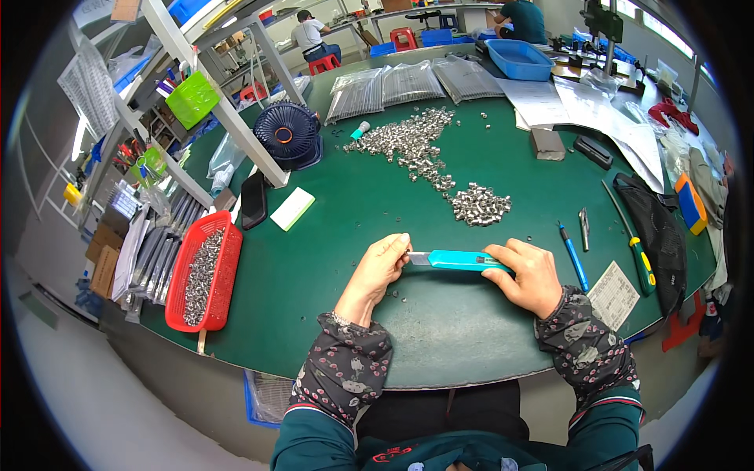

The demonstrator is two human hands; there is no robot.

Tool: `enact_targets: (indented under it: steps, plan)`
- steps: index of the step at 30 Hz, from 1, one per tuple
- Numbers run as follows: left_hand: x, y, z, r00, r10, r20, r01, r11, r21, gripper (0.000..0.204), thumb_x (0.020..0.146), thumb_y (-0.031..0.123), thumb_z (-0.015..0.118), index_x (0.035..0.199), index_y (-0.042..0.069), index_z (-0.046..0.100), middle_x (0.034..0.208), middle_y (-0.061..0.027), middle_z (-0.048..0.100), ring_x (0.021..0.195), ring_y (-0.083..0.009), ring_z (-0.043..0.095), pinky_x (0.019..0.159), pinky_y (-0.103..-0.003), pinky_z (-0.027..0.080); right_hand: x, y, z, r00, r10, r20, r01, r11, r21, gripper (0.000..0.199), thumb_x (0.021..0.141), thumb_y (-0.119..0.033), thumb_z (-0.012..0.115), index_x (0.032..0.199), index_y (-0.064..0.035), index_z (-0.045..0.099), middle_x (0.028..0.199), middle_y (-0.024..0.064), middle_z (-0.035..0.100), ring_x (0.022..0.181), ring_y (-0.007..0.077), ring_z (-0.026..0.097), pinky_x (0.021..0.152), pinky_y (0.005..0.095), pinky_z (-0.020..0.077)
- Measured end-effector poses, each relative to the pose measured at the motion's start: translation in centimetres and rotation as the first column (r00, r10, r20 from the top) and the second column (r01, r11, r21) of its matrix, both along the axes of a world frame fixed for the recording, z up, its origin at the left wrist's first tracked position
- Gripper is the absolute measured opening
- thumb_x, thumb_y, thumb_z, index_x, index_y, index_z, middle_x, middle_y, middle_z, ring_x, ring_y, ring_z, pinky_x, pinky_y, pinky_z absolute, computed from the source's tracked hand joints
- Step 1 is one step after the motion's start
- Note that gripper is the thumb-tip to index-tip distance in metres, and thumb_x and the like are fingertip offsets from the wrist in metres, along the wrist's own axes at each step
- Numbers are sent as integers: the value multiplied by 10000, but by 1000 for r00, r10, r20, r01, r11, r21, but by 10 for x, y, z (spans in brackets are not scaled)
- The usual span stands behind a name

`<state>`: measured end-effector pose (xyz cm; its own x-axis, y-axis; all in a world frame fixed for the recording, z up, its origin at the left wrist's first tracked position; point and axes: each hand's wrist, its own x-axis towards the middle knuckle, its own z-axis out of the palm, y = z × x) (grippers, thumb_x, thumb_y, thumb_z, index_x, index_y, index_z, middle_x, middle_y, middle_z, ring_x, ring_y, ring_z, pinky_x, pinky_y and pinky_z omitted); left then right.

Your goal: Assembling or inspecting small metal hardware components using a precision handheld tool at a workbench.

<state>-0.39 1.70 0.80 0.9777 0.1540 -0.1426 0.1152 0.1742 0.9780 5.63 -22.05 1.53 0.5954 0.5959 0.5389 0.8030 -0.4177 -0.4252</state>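
Note:
A teal utility knife (455,260) lies across my front with its bare blade pointing left. Its handle is gripped by my right hand (532,275), fingers wrapped over the top and thumb below. At the blade's tip my left hand (377,267) is closed in a pinch; whatever sits between thumb and finger is too small to make out. Beyond the knife is a small heap of short silvery metal sleeves (480,206). A larger, scattered heap of the same metal pieces (404,140) spreads farther back on the green tabletop (345,196).
At left stand a red basket (228,290) of metal parts, a phone (254,200) and a dark blue fan (287,133). On the right lie a blue pen (574,257), a screwdriver (642,265) and a paper slip (613,295). Bagged parts (412,82) line the back; two people sit beyond.

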Motion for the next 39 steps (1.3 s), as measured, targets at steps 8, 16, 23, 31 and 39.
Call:
enact_targets:
  steps: [8, 16, 23, 31, 39]
  plan:
    - [-4, 10, 7, 982, -142, -126, 137, 990, -45, 242, 858, 296, 479, 730, 92, 497, 616, 49, 408, 448, -6, 263, 363, -143, 185, 2, 0, 7, 989, 33, 144, -31, 999, -18, 251, 654, -229, 657, 849, -91, 577, 633, 52, 461, 589, 220, 504, 499, 331, 400]
    - [-7, 12, 9, 937, -288, -196, 287, 957, -38, 252, 841, 303, 496, 689, 105, 461, 597, 59, 404, 429, -3, 243, 359, -148, 177, 6, -6, 11, 962, 71, 263, -55, 996, -70, 291, 627, -212, 670, 871, -101, 557, 656, 37, 445, 586, 194, 478, 493, 321, 385]
    - [-8, 6, 10, 921, -307, -240, 319, 948, 12, 258, 846, 290, 480, 656, 118, 449, 585, 73, 391, 428, -3, 239, 365, -154, 175, 8, -11, 20, 940, 117, 320, -84, 990, -115, 346, 603, -184, 662, 917, -81, 560, 663, 49, 433, 587, 208, 454, 493, 324, 369]
    - [-8, 4, 5, 905, -344, -249, 368, 928, 56, 261, 848, 296, 479, 659, 117, 460, 575, 79, 385, 433, -1, 257, 374, -156, 175, 9, -13, 29, 908, 100, 408, -39, 987, -154, 376, 592, -217, 662, 935, -98, 565, 670, 32, 425, 600, 189, 448, 485, 308, 362]
    - [-5, 3, 7, 960, -232, -155, 236, 972, 6, 250, 856, 305, 479, 723, 94, 486, 587, 61, 401, 416, 6, 244, 354, -147, 162, 8, -12, 28, 915, 58, 398, -22, 995, -95, 354, 585, -202, 671, 910, -101, 574, 650, 42, 425, 584, 200, 454, 491, 309, 367]
